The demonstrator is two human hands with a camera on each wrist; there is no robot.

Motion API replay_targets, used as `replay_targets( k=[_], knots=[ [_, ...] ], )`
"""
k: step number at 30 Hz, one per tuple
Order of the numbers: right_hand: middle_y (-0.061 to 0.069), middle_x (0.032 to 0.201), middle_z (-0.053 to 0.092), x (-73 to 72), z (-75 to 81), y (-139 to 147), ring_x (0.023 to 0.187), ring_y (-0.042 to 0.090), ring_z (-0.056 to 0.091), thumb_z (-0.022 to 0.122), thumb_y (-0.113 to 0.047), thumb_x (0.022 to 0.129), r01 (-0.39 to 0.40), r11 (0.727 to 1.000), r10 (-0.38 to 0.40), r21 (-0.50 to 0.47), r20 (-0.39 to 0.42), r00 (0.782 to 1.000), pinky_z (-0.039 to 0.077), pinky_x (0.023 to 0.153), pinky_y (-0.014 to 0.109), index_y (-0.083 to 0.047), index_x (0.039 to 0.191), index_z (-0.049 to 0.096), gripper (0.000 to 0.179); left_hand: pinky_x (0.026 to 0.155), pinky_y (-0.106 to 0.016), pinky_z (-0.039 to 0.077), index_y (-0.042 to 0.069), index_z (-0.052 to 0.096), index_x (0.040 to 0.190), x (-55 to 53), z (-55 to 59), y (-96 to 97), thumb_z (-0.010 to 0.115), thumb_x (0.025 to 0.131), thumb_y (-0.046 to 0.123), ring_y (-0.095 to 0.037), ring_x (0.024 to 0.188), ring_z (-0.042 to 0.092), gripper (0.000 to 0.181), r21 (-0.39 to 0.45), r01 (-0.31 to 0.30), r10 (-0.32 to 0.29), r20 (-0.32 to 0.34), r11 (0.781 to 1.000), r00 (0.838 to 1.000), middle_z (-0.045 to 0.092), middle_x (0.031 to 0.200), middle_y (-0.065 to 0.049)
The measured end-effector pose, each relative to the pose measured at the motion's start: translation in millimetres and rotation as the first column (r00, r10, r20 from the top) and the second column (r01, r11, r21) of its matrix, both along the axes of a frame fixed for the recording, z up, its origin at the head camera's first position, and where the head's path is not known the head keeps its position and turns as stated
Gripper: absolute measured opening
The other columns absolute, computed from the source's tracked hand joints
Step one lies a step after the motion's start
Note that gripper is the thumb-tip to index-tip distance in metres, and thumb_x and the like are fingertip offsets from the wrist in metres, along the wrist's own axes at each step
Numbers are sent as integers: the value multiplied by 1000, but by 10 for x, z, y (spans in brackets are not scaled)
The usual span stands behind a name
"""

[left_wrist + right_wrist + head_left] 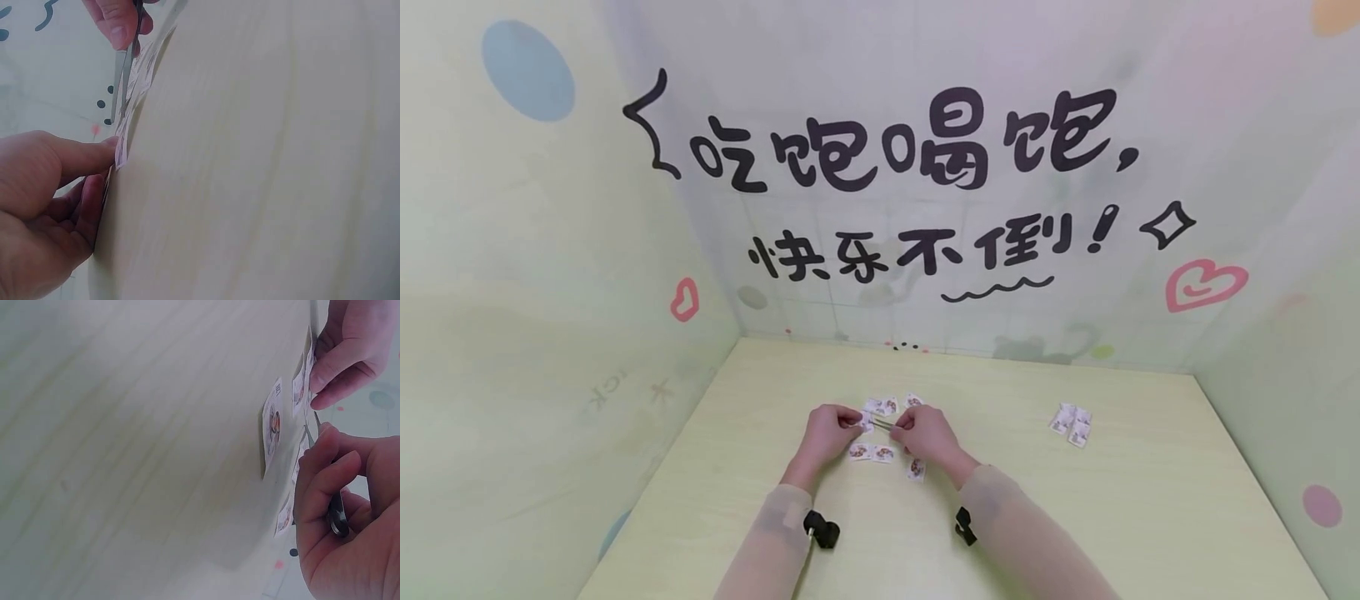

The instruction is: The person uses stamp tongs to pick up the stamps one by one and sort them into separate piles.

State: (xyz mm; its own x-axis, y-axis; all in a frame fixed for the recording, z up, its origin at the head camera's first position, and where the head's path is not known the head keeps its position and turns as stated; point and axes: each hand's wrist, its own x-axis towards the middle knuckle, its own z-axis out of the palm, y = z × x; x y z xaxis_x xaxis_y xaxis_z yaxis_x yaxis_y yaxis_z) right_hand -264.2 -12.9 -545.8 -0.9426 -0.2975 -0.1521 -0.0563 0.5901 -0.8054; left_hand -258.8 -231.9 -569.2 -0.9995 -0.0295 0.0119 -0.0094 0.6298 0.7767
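My right hand [931,435] grips metal tweezers [882,424], their two tips spread and pointing left. In the left wrist view the tips of the tweezers [127,78] reach right to a small printed paper card [122,147]. The left hand [829,433] pinches this card at its edge between thumb and finger, close over the table. Below the hands lie two more cards [871,452] side by side. Another card [916,469] lies under the right wrist, shown slightly curled in the right wrist view.
Beyond the hands lie more small cards [882,406], one card [913,401] partly behind the right hand. A group of several cards [1071,423] sits off to the right on the pale wood table [1150,500]. Printed cloth walls [940,317] border the table at the back and sides.
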Motion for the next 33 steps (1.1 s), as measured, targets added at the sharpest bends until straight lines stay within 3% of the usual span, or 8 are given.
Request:
replay_targets(
  k=[11,18,33],
  knots=[
    [1,84,69,1,30,-54,68,15,66,79,-16,97,3,1000,-3,-14,15,1000,54,63,30,-7,98,74,11,76,-35,57,2,82,104,-15,-34,-6,85,89,2,-15,82,65,15,17,0,0,-12,1000,1000,75,90,-2],
    [3,85,70,-45,-10,-12,67,13,66,80,-18,97,-9,997,14,-72,77,997,55,62,26,-5,100,76,14,76,-35,58,2,82,105,-18,-15,4,84,90,1,-15,81,66,14,16,1,-1,-6,1000,1000,75,91,-3],
    [3,86,69,-59,-26,-17,64,11,62,78,-18,99,-4,998,11,-60,111,994,51,61,25,-6,100,77,11,76,-35,58,2,82,103,-21,-19,3,84,90,1,-14,79,65,13,17,-3,4,-9,1000,1000,74,88,-2]
  ],
)
